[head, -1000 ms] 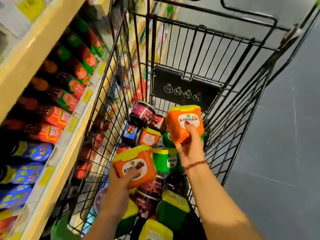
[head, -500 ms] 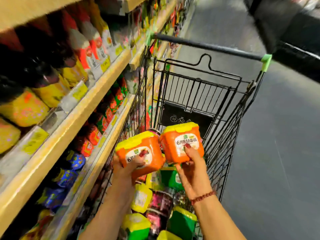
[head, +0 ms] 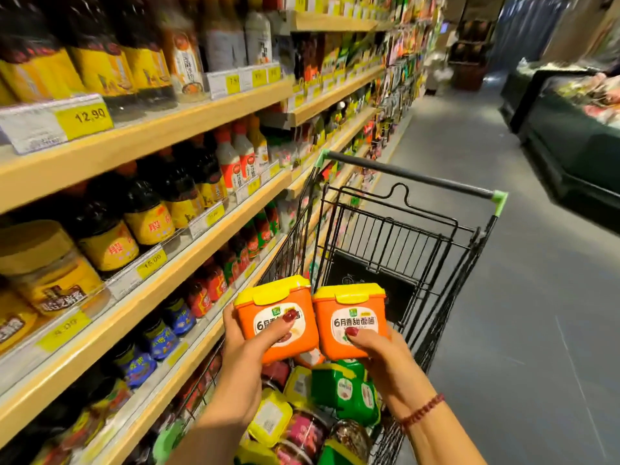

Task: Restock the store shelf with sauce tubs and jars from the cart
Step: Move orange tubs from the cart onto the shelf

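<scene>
I am holding two tubs side by side at the lower centre of the frame, above the cart, the grip of my left hand clamped round the left orange tub and my right hand round the right orange tub, beside the shelf on the left.

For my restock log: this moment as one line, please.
left hand: grips left orange sauce tub | right hand: grips right orange sauce tub | both: above cart

two tubs above cart (shelf to the left)
</scene>
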